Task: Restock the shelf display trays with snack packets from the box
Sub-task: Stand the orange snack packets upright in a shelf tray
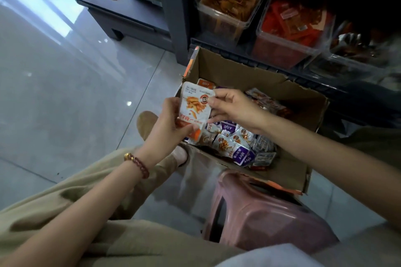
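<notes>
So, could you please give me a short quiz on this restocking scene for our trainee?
1. True or false: the left hand holds an orange-and-white packet.
2. Where do the purple packets lie? A) in the cardboard box; B) in a shopping basket; C) on a trolley.
3. Which wrist wears the bead bracelet?
Key: 1 true; 2 A; 3 the left.
</notes>
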Available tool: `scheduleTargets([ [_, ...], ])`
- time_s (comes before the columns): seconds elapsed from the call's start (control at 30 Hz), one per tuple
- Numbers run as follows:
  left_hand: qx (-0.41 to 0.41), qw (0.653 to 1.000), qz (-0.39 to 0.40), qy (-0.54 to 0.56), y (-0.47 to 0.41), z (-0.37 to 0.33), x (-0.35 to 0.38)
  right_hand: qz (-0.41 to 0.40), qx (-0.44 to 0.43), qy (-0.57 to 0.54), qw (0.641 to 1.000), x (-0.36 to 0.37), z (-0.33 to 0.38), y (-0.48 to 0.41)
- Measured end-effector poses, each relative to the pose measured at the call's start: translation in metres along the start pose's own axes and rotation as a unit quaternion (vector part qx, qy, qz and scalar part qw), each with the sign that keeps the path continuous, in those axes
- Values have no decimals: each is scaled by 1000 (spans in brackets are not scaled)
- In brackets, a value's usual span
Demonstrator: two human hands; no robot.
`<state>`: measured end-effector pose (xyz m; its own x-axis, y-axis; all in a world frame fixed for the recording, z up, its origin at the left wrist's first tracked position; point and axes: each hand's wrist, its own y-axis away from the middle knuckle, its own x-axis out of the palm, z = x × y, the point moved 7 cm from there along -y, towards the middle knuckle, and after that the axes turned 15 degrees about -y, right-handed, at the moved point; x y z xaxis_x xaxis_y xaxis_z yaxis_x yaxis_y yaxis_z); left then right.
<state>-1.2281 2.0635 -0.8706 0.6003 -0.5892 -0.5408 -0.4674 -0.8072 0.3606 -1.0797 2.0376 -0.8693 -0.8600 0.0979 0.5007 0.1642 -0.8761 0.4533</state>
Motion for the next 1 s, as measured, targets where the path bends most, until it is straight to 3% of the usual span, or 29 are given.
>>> scheduleTargets([
  [0.07, -24, 999, 32, -32, -2, 9, 4, -17, 33, -38, 999, -9, -16, 1],
  [0.1, -32, 997, 34, -58, -3, 14, 3, -31, 47, 1, 998, -18, -27, 1],
  [0.13, -44, 995, 31, -83, -5, 21, 0, -35, 61, 112, 991, -30, -40, 0],
  [0.17, -54, 993, 26, -103, -6, 25, -3, -18, 93, 275, 957, -41, -58, 0],
  [0.23, -66, 988, 13, -138, -7, 29, -9, 40, 203, 562, 801, -69, -107, 3],
  [0.27, -67, 987, 4, -146, -8, 28, -12, 54, 241, 641, 726, -82, -128, 6],
  [0.3, -68, 987, -4, -148, -8, 27, -15, 59, 252, 684, 682, -91, -144, 8],
  [0.37, -70, 984, -12, -161, -8, 23, -17, 50, 246, 712, 656, -103, -163, 7],
  [0.43, -61, 983, -16, -171, -7, 19, -19, 22, 230, 698, 678, -116, -168, 3],
  [0.47, -57, 983, -18, -173, -6, 17, -20, 0, 223, 668, 710, -123, -167, 1],
  [0.57, -53, 981, -29, -184, -6, 10, -23, -61, 184, 479, 856, -129, -142, -1],
  [0.63, -55, 982, -37, -179, -6, 7, -25, -93, 169, 383, 903, -129, -120, 2],
  [0.87, -94, 992, -40, -77, -4, 10, -26, -90, 103, 305, 942, -117, -55, 22],
  [1.0, -105, 993, -38, -24, -5, 7, -24, -127, -95, 431, 889, -101, 0, 40],
])
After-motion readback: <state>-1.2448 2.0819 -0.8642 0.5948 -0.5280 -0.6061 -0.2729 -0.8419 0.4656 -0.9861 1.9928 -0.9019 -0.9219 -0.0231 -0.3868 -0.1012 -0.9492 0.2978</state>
